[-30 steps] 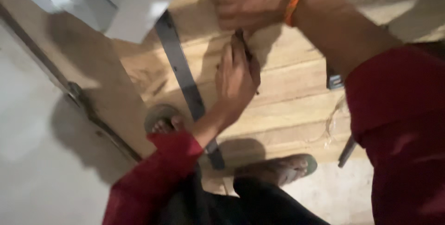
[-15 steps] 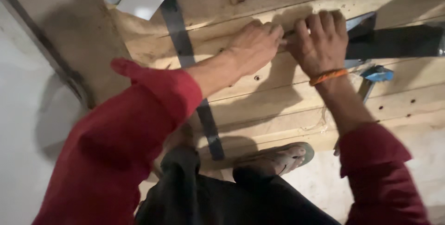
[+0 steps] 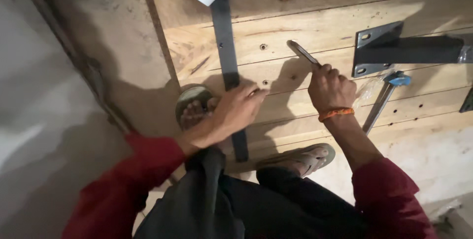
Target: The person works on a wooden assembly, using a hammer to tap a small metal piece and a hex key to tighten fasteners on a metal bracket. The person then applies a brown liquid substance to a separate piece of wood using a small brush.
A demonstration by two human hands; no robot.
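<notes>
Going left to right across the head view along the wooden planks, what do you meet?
Dark flat metal strip → left hand → slim metal tool gripped by the right hand → blue-tipped tool → dark metal bracket with plate.

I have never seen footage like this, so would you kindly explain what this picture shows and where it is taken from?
The camera sits on a person's head and looks down at their own two hands; there is no machine. They crouch in sandals on a wooden panel of planks. The left hand rests on a flat dark metal strip lying across the planks. The right hand, with an orange wristband, holds a slim metal tool in its grip. Nearby lie a metal bracket and a blue-tipped tool.
</notes>
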